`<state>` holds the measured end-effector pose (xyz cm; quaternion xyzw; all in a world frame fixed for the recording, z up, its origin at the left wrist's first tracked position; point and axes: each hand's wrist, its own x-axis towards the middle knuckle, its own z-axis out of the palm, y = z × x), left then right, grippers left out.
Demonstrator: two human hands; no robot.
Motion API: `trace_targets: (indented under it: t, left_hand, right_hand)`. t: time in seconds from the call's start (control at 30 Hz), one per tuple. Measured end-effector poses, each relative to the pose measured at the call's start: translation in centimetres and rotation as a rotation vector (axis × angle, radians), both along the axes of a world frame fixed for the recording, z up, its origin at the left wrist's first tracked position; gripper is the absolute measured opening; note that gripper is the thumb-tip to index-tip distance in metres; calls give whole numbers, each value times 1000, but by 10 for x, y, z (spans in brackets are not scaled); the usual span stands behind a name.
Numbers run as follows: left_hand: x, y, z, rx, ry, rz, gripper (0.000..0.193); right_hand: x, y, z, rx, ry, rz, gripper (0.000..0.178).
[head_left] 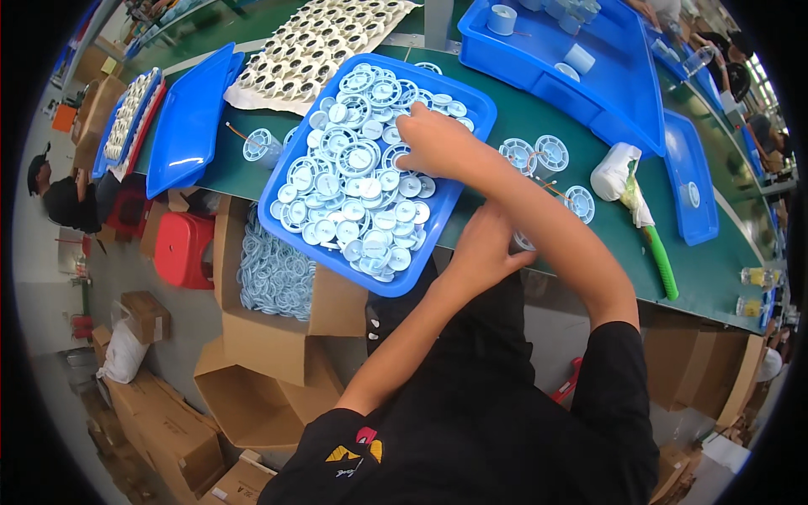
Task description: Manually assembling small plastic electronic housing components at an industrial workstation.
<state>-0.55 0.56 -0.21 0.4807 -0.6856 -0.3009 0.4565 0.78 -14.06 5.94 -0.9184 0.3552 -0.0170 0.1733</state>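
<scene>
I had the right hand [429,143] over the upper right of the blue tray [476,99], its fingers bent down among the pale blue discs [358,157] heaped there; whether they had closed on one, I could not tell. The tray sat askew across the near edge of the green surface [589,261], partly overhanging it. I had the left hand [481,246] beneath the right forearm, just beside the tray, its thumb near a pale round part [523,241] mostly hidden from me; I could not tell whether those fingers gripped it. To the right I saw wired spools [551,153] near one another, then a green-handled tool [661,261]. Below the tray, an open cardboard box [337,305] held pale rings [273,273].
</scene>
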Motion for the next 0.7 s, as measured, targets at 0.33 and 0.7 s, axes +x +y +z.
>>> trace_targets:
  t: [0.33, 0.7]
  left_hand:
    - [-3, 1, 1, -91, 7, 29, 75]
    - [-1, 1, 9, -75, -41, 54, 66]
  right_hand:
    - [-74, 23, 44, 310, -531, -231, 44]
    - [-267, 113, 53, 432, -938, -805, 37]
